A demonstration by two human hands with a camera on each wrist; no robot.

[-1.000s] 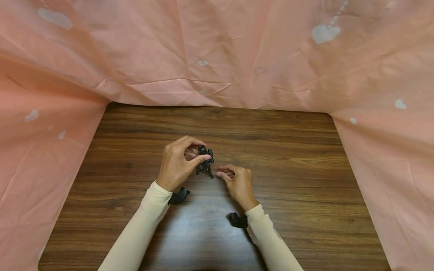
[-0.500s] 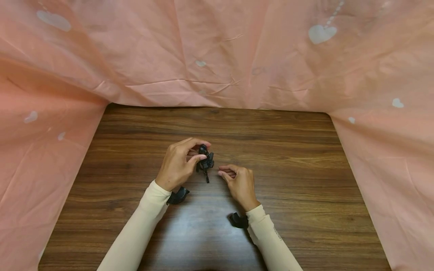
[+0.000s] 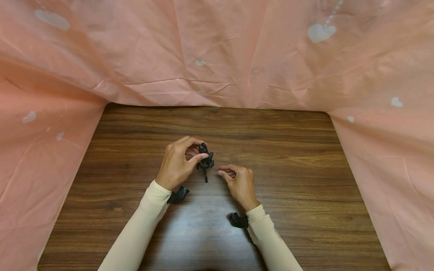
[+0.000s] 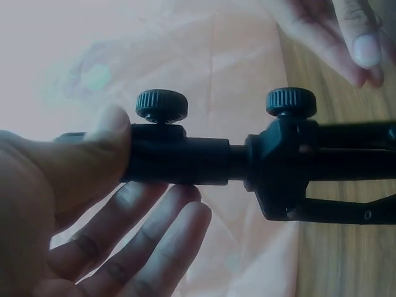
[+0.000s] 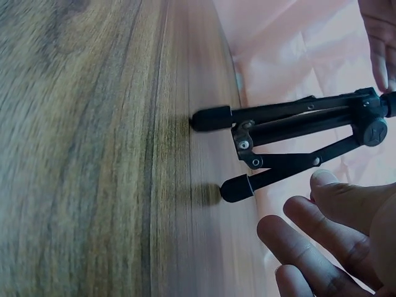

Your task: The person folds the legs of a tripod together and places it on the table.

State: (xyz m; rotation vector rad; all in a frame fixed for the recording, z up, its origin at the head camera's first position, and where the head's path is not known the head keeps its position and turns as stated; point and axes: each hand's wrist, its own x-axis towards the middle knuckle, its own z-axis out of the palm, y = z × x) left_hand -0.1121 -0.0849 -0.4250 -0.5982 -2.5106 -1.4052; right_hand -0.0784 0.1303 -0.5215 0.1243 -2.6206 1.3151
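Observation:
My left hand pinches the upper post of a small black tripod between thumb and fingers. Two ribbed knobs, an upper knob and a lower knob, stick out from its side in the left wrist view. Slightly spread legs end in rubber feet right by the table top; whether they touch it, I cannot tell. To the right, my right hand has loosely bent fingers and holds nothing. A small gap separates its fingertips from the tripod in the head view.
The brown wood-grain table extends around both hands. Pink cloth with pale hearts hangs behind it and along both sides. Each wrist carries a black camera mount, such as the left mount and the right mount.
The tripod has turned in my left hand, so one leg now points towards me. My left fingers have shifted slightly on it. The right hand has hardly moved.

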